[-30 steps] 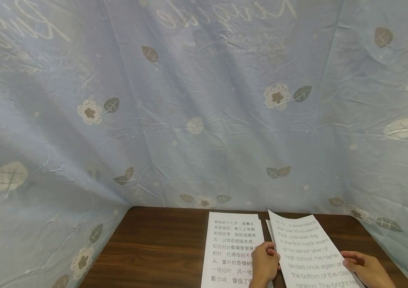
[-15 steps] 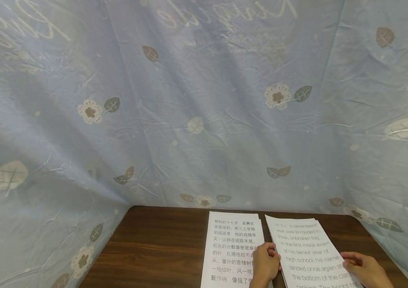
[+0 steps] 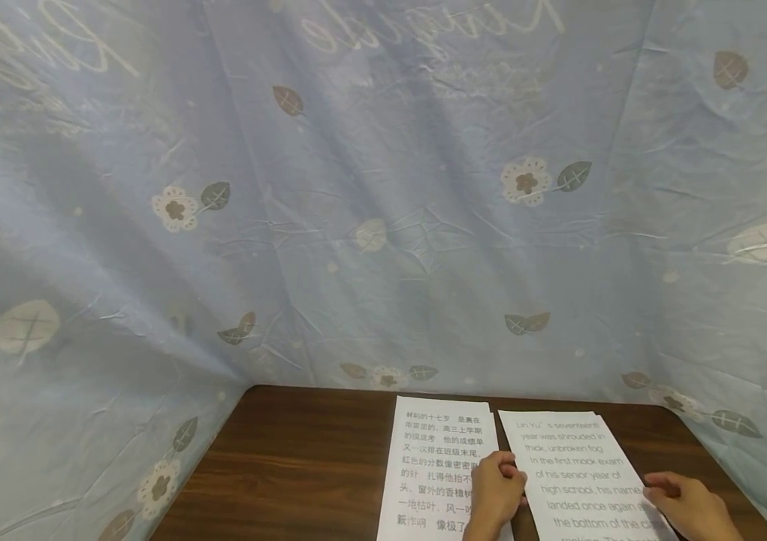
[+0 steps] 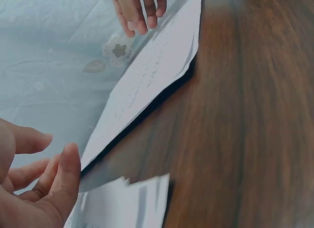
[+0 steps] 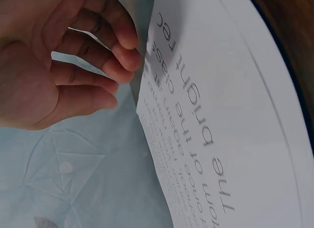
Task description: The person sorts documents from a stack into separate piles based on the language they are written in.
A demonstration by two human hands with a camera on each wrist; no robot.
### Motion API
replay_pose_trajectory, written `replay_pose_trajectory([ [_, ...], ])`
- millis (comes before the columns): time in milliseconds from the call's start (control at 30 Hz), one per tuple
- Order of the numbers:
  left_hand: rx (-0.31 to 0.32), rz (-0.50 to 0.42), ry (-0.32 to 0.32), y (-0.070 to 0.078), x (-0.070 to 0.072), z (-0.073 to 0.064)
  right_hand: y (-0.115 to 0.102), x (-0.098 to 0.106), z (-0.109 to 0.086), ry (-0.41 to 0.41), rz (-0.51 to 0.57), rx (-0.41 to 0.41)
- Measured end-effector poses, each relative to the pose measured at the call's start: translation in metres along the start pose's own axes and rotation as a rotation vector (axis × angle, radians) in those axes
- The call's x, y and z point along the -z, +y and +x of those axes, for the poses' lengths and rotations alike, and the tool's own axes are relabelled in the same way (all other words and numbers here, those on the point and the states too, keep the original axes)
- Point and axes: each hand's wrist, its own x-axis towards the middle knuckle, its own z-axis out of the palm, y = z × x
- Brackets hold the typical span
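Observation:
A stack of white sheets printed in English (image 3: 579, 473) lies on the right of the dark wooden table. At its left edge is my left hand (image 3: 496, 487), which overlaps the stack of sheets printed in Chinese (image 3: 433, 466) in the head view. The left wrist view shows that hand's thumb (image 4: 34, 139) and fingers apart, with nothing between them. Beside the English stack's right edge, my right hand (image 3: 689, 505) has loosely bent fingers. In the right wrist view, its fingertips (image 5: 128, 60) hover close to the paper's edge and hold nothing.
The brown table (image 3: 288, 466) extends to the left of both stacks, and a narrow strip of it shows between them. A pale blue curtain (image 3: 383, 188) with leaves and flowers hangs behind the table and along both sides.
The English sheet's raised, curled top edge has come down flat onto its stack. My right hand has eased slightly off the stack's right edge; the left hand has barely moved.

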Motion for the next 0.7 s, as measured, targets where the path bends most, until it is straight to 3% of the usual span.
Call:
replay_pose_trajectory([
  [333, -0.001, -0.010, -0.014, -0.002, 0.027, -0.002, -0.016, -0.013, -0.001, 0.004, 0.123, -0.032],
  [700, -0.015, 0.070, -0.063, -0.002, 0.059, 0.004, -0.038, -0.026, 0.003, 0.021, 0.223, 0.066],
])
